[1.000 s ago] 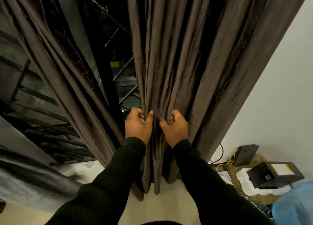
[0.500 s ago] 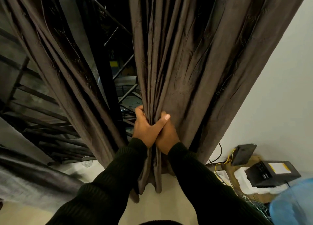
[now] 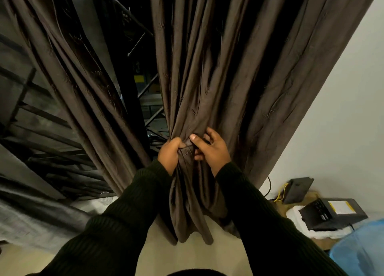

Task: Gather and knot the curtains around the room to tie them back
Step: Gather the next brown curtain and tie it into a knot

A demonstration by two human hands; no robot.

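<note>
Straight ahead in the head view, a brown curtain (image 3: pixel 218 78) hangs in deep folds from the top of the frame down to the pale floor (image 3: pixel 153 253), its lower part drawn into a narrow bunch at the middle. Both hands meet on that bunch. The left hand (image 3: pixel 171 154) grips the gathered cloth in a closed fist, fingers curled round the folds. The right hand (image 3: pixel 212 151) sits just beside it, touching the same bunch; its thumb lies across the front of the cloth toward the left hand, and its fingers curl loosely into the folds on the right, pinching fabric between them. Dark ribbed sleeves (image 3: pixel 128 217) cover both forearms. Below the hands the loose tail of the curtain hangs down, its tip close above the floor. To the left, a second curtain (image 3: pixel 79 84) of the same brown slants down, well apart from the hands, with dark window bars (image 3: pixel 45 117) behind it. On the right stands a white wall (image 3: pixel 332 109); at its foot lie a black box (image 3: pixel 330 213) with a yellow label, a smaller black device (image 3: pixel 297 189) with yellow wires, and a blue bin (image 3: pixel 361 253) at the corner.
</note>
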